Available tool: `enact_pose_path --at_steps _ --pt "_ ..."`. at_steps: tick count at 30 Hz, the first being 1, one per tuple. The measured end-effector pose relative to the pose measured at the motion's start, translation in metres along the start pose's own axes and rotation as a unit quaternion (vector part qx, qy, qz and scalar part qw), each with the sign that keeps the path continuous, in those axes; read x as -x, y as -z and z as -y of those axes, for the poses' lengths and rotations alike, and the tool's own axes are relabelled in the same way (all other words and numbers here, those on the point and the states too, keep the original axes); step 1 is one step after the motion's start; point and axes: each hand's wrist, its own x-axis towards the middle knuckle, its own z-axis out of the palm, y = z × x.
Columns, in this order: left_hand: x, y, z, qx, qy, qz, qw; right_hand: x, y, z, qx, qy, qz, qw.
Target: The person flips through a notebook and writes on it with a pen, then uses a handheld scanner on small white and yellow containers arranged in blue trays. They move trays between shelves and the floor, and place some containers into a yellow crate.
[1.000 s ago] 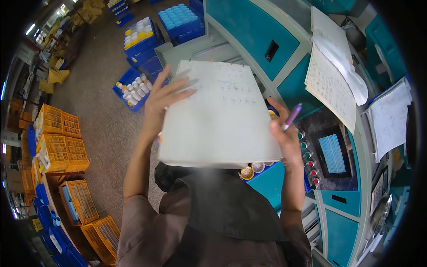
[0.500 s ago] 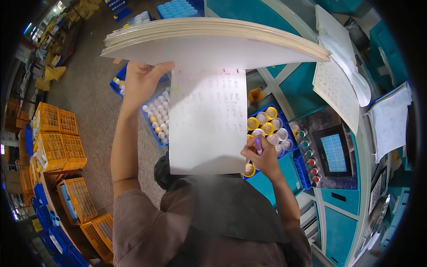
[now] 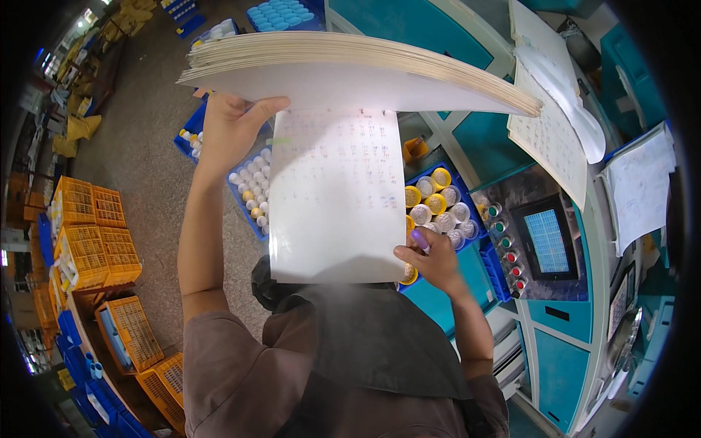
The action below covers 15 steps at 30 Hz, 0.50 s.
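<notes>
A thick book of paper sheets is held up in front of me, its upper pages [image 3: 350, 62] lifted in a thick curved stack. Below hangs a white page [image 3: 336, 233] with rows of faint handwritten marks in its upper part. My left hand [image 3: 232, 128] grips the book at the left, thumb on the near side and fingers largely hidden behind it. At the page's lower right edge, my right hand [image 3: 434, 259] is closed around a purple pen [image 3: 420, 242], its thumb by the paper's edge.
Blue trays of yellow and white round cups [image 3: 438, 201] and of white pieces [image 3: 250, 186] lie beyond the page. To the right stands a teal machine with a control screen [image 3: 548, 241] and buttons [image 3: 511, 257]. Orange crates [image 3: 95, 230] are stacked at left.
The lifted stack has tilted, its right end lower. The hanging page has shifted slightly left. My right hand keeps the pen near the page's edge, with little movement.
</notes>
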Motion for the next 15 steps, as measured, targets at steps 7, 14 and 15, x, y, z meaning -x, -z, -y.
enact_pose_path --at_steps 7,14,15 --pt "-0.002 0.009 0.002 -0.036 0.024 0.022 0.999 -0.015 0.057 0.071 -0.381 -0.002 -0.009 0.925" --pt "0.007 0.005 -0.018 -0.037 0.043 -0.007 0.998 -0.043 0.072 0.1 -0.495 -0.024 -0.064 0.866" --pt "0.006 0.007 -0.022 -0.051 0.054 -0.009 0.997 -0.043 0.073 0.101 -0.477 -0.017 -0.046 0.878"
